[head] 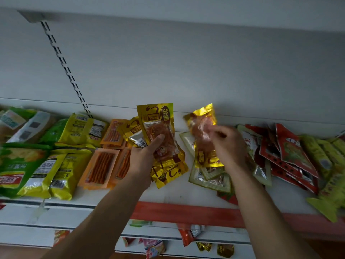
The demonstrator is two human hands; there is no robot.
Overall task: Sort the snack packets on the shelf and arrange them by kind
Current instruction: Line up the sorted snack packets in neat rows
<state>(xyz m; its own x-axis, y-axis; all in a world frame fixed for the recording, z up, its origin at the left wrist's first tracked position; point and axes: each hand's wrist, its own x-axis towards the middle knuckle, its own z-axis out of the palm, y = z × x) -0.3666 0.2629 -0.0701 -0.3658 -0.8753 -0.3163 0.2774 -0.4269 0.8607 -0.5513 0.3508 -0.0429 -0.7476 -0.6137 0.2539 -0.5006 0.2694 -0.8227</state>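
Several gold packets point(160, 135) fan loosely in the left hand point(143, 157), right hand point(228, 144) pinching one more gold packet point(203, 133): adding it could spill the fan.

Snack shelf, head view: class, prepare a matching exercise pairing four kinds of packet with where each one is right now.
Things
1. Gold packet stack
2. Single gold packet
3. Orange stick packets
4. Red packets

Places
A. Lying at the shelf's right end
B. Pinched in the right hand
C. Lying left of the left hand
D. Gripped in the left hand

Pairs: 1-D, 2-B, 3-C, 4-A
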